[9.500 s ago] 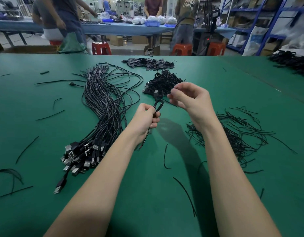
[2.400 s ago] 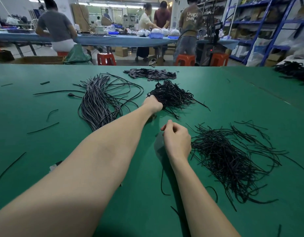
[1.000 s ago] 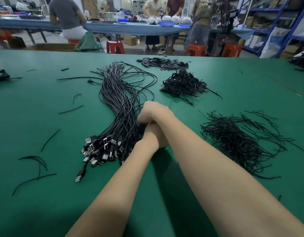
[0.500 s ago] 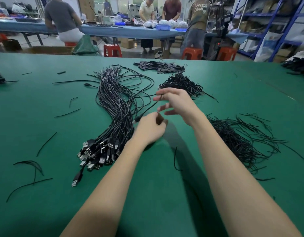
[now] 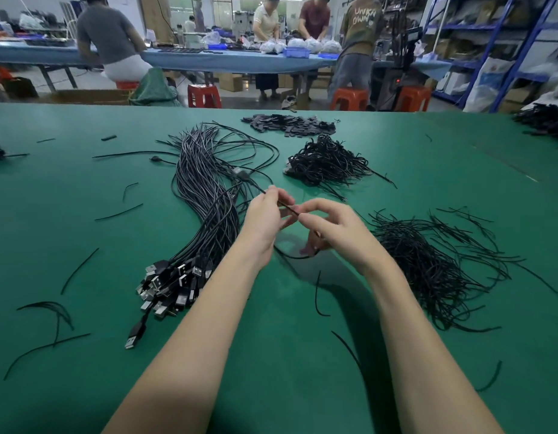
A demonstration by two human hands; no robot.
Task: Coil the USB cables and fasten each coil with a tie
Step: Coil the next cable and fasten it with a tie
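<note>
Your left hand [image 5: 265, 220] and right hand [image 5: 331, 230] both pinch one cable [image 5: 285, 207] with curled fingers above the table [image 5: 83, 198], beside the bundle [image 5: 205, 195].

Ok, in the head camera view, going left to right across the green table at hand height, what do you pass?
Bundle of USB cables → left hand → right hand → loose pile of ties.

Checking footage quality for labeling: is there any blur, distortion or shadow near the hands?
Head view: right hand slightly motion-blurred at the fingertips; left hand sharper; soft shadow on the green table beneath both; wide-angle lens bends the shelving at right.
</note>
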